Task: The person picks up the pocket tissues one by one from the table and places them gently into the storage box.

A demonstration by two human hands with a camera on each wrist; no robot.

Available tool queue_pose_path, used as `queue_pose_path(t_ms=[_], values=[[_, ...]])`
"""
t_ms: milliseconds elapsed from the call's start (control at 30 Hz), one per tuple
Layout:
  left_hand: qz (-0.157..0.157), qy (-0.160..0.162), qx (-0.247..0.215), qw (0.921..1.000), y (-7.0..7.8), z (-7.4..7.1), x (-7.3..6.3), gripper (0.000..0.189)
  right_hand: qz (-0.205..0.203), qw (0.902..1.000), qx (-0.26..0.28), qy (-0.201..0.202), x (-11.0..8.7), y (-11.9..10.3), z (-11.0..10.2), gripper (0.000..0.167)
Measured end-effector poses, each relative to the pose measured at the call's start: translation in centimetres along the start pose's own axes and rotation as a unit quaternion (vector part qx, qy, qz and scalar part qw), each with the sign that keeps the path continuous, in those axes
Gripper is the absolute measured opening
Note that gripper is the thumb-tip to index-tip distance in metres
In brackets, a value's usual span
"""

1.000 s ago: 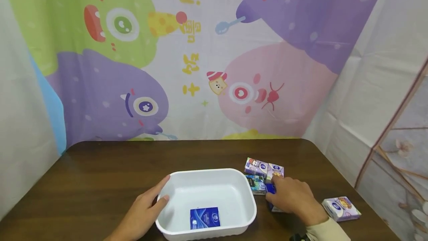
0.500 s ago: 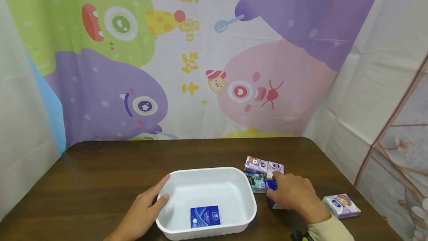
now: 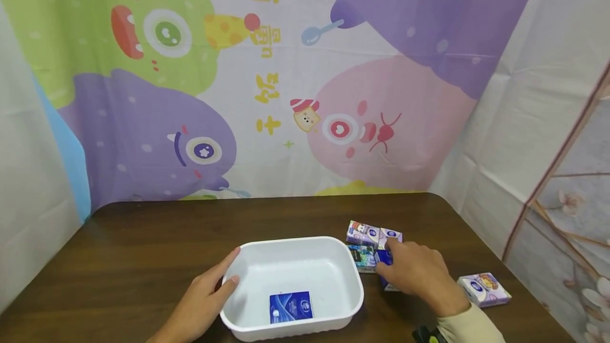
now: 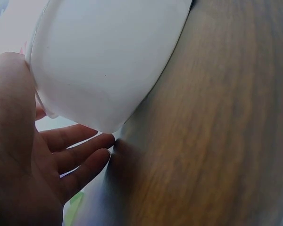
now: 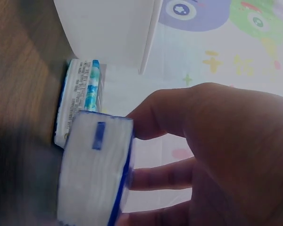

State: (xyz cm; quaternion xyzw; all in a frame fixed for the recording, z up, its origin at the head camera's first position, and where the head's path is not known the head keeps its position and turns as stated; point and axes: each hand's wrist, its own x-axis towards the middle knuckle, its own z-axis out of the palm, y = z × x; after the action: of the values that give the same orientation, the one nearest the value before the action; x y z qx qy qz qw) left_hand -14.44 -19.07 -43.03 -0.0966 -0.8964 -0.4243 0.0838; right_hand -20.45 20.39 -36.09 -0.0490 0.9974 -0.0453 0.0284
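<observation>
My left hand (image 3: 200, 298) holds the left end of a white plastic tub (image 3: 355, 300), the thumb over its rim and the fingers along the outside. In the left wrist view the fingers (image 4: 85, 167) lie by the tub's end wall. Inside the tub lies a flat blue tissue pack (image 3: 290, 307). To the right, my right hand (image 3: 419, 271) grips another blue tissue pack (image 3: 385, 282) from above. The right wrist view shows that pack's white side (image 5: 96, 165), with the thumb on its corner; the other fingertips are hidden behind it.
A green-blue tissue pack (image 3: 363, 258) sits between the tub and the gripped pack. Behind are two light purple packs (image 3: 364, 232), partly under the hand. Another purple pack (image 3: 485, 289) lies near the right edge of the dark wooden table (image 3: 143, 258). A cartoon curtain (image 3: 267, 163) hangs behind.
The whole head view has shifted slightly. Both hands stay in place, the left at the tub and the right on the blue tissue pack.
</observation>
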Motion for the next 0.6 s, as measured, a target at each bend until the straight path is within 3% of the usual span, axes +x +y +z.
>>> queue_pose_path(t_ms=[333, 600], values=[[-0.008, -0.004, -0.006, 0.9999, 0.04, -0.1, 0.05, 0.053, -0.004, 0.9985, 0.012, 0.053, -0.11, -0.27, 0.18, 0.058], [-0.007, -0.003, -0.009, 0.9999, -0.11, -0.12, 0.09, 0.053, -0.012, 0.9977, 0.018, 0.064, -0.05, -0.48, 0.08, 0.058]])
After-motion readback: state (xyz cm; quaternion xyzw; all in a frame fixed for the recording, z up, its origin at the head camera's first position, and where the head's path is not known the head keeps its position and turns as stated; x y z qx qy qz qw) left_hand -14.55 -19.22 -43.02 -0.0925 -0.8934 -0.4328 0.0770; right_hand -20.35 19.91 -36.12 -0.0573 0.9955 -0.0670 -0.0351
